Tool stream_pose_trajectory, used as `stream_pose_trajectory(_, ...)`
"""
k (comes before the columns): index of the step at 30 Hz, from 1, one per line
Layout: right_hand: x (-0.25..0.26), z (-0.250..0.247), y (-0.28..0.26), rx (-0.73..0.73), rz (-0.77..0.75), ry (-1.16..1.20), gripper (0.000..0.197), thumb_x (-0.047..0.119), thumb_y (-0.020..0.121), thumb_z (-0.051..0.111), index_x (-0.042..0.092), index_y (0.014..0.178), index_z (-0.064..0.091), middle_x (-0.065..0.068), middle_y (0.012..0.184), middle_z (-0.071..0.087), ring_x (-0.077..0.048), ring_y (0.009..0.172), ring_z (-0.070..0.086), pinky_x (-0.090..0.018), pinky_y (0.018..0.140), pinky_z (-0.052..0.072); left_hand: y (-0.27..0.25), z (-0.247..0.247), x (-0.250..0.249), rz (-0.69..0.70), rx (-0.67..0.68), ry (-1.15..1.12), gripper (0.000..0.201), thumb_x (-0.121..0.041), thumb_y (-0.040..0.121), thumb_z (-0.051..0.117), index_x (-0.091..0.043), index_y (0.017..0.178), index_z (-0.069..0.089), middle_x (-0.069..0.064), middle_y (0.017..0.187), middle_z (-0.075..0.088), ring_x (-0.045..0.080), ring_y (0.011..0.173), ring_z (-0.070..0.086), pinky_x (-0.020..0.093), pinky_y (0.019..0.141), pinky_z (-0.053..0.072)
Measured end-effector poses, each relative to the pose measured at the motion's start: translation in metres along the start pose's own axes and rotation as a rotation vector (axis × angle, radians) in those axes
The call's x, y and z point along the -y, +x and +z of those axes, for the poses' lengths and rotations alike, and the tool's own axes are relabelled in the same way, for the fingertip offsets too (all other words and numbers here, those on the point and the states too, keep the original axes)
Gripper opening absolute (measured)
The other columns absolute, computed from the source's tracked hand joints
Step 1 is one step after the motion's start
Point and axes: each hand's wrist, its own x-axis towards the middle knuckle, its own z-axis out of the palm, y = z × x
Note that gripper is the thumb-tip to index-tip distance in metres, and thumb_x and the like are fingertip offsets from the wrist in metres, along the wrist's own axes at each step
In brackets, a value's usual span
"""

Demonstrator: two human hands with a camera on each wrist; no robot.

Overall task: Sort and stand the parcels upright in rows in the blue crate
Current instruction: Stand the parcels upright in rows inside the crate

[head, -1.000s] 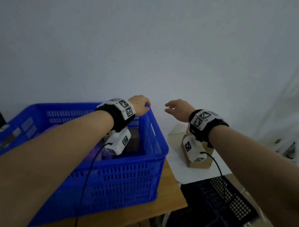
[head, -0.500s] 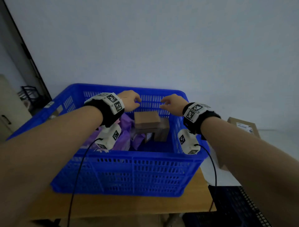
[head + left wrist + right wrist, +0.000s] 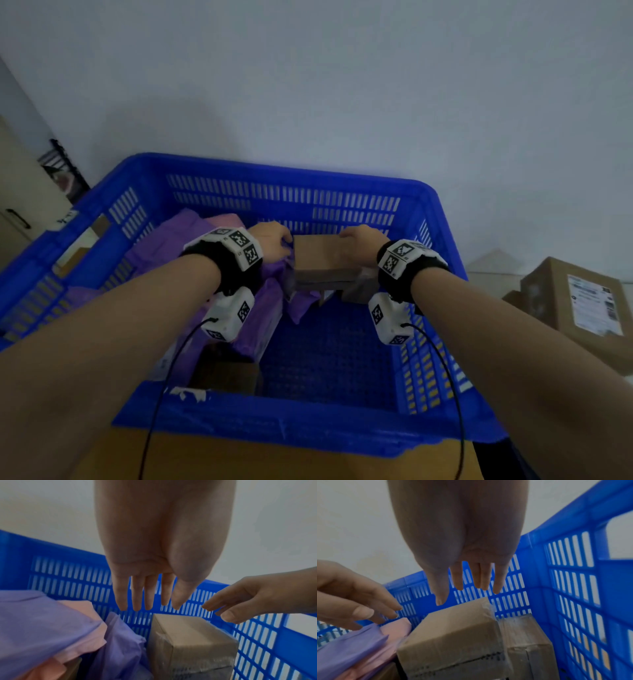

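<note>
Parcel: a plain brown cardboard box (image 3: 320, 251) stands at the far end of the blue slotted plastic crate (image 3: 291, 192), near its back wall; its top face lies level and its long side runs across the crate, left to right; it sits on other cartons, the one to its right wrapped in clear tape (image 3: 522, 632)
Hidden: the box's base and what bears it are masked by its own front and by the wrists; whether the fingers touch cardboard cannot be told from the head view; both wrist views are blurred at the edges
Left hand: the left hand (image 3: 272, 240) hangs at the box's left top edge, fingers (image 3: 137, 597) straight and pointing down, spread a little, tips just above the box and gripping nothing
Right hand: the right hand (image 3: 363, 238) hangs at the box's right top edge, fingers (image 3: 485, 577) straight and close together, tips just above the far edge, nothing clasped
Soft parcels: purple plastic mailer bags (image 3: 171, 240) and a pink one (image 3: 77, 615) fill the crate's left half, slumped rather than upright; a purple bag touches the box's left side
Crate floor: bare blue grid (image 3: 329, 349) at the near right; a dark carton (image 3: 226, 377) at the near left is cut off by the rim
Outside: a labelled brown cardboard carton (image 3: 579, 301) sits right of the crate, partly out of shot; the crate rests on a tan wooden tabletop (image 3: 274, 459)
</note>
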Motion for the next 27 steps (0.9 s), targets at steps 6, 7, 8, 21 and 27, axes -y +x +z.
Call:
stream_pose_trajectory(6,-0.018,0.025,0.014,0.088,0.12,0.107,0.103,0.029,0.069,0.081,0.019,0.148,0.015,-0.012,0.145,0.037,-0.032,0.129,0.042,-0.042,0.102,0.044,0.022,0.034,0.008,-0.027,0.125,-0.093,0.045,-0.03,0.091,0.058,-0.004,0.127,0.053,0.013,0.128,0.059,0.027,0.117,0.056,0.032,0.091,0.044)
stream_pose_trajectory(7,-0.019,0.029,0.015,0.086,0.133,0.128,0.105,0.027,0.07,0.081,0.02,0.149,0.012,-0.012,0.143,0.039,-0.031,0.128,0.044,-0.041,0.1,0.044,0.024,0.038,0.01,-0.021,0.139,-0.105,0.044,-0.033,0.091,0.058,-0.004,0.125,0.054,0.013,0.127,0.059,0.027,0.116,0.056,0.032,0.085,0.043)
stream_pose_trajectory(8,-0.02,0.033,0.016,0.081,0.143,0.158,0.106,0.026,0.071,0.08,0.021,0.149,0.008,-0.012,0.143,0.039,-0.032,0.127,0.044,-0.041,0.1,0.043,0.027,0.043,0.013,-0.013,0.151,-0.115,0.043,-0.034,0.09,0.058,-0.005,0.121,0.056,0.013,0.125,0.059,0.027,0.114,0.056,0.029,0.08,0.04)
stream_pose_trajectory(21,-0.019,0.042,0.015,-0.187,0.243,0.528,0.093,0.021,0.07,0.082,0.006,0.144,0.028,-0.012,0.139,0.046,-0.028,0.127,0.046,-0.033,0.102,0.039,0.041,0.059,0.033,0.003,0.075,-0.678,0.049,-0.014,0.086,0.066,-0.007,0.13,0.046,0.005,0.117,0.059,0.024,0.11,0.056,0.035,0.085,0.049)
stream_pose_trajectory(27,-0.024,0.015,0.008,-0.308,0.31,0.683,0.093,0.053,0.058,0.081,0.005,0.13,0.05,-0.014,0.126,0.058,-0.023,0.104,0.061,-0.041,0.091,0.054,0.044,0.033,0.039,0.164,0.023,-0.802,0.063,0.015,0.078,0.059,-0.005,0.136,0.042,0.015,0.13,0.054,0.025,0.106,0.057,0.026,0.073,0.051)
